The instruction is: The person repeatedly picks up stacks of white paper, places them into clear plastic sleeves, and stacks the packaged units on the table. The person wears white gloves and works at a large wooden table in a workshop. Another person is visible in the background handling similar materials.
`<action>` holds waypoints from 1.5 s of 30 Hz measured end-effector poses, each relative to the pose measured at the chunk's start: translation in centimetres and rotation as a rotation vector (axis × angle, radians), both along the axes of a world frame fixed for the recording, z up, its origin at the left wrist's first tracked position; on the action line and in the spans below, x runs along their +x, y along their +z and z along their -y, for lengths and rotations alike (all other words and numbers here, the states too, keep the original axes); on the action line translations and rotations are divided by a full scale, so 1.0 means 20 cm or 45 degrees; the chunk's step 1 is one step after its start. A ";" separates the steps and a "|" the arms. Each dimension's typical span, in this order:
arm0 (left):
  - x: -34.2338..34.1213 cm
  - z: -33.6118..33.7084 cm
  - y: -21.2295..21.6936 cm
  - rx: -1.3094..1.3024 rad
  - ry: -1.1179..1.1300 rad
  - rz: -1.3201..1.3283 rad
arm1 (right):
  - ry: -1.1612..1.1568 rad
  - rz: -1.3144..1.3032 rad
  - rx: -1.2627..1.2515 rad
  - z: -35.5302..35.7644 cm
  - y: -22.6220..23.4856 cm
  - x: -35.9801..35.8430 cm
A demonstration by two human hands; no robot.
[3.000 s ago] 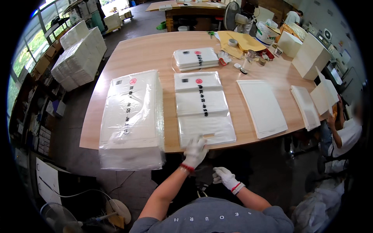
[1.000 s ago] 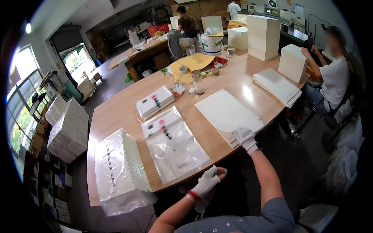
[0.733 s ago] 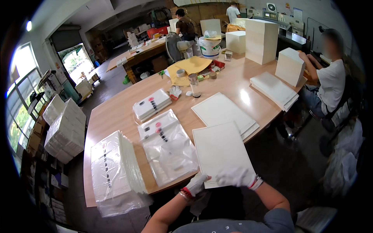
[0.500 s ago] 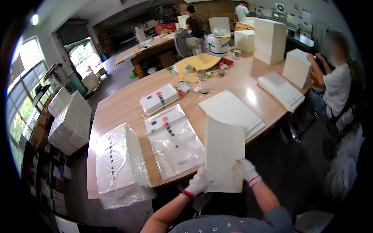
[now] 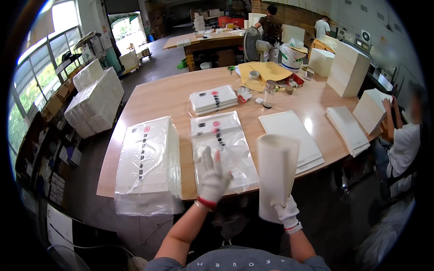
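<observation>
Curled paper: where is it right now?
In the head view, right of centre: the curled paper is in the right hand, right of the clear bags, partly hiding the flat stack.

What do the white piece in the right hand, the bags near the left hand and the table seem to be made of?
White piece: probably paper or thin card, matt; it curls smoothly.
Bags: likely thin plastic film, glossy; wrinkles catch the light.
Table: wood or wood-look laminate, smooth sheen; brown, with a bright reflection.
</observation>
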State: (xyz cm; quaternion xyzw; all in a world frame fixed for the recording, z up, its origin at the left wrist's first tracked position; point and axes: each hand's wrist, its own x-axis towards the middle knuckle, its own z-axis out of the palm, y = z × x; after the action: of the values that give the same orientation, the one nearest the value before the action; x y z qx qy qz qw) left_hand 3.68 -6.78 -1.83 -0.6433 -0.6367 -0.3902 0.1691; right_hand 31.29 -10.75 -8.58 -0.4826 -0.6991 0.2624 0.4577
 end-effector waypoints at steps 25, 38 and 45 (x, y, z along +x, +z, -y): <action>-0.38 -0.03 -0.72 -0.332 -0.176 -0.120 | -0.107 0.911 -0.438 -0.70 -0.35 -0.51; -0.31 0.62 -0.65 -0.730 -0.024 0.800 | 0.366 0.811 -0.388 -0.06 -0.16 -0.31; -0.16 1.07 -0.50 -0.927 0.077 0.787 | 0.556 1.095 -0.580 0.31 0.00 -0.17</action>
State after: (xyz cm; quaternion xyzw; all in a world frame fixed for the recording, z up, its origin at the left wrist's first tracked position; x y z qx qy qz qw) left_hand 0.43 -28.09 -11.84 -0.4957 -0.7708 -0.3098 -0.2533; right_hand 27.98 -16.88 -8.58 -0.4772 -0.8330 0.2752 -0.0518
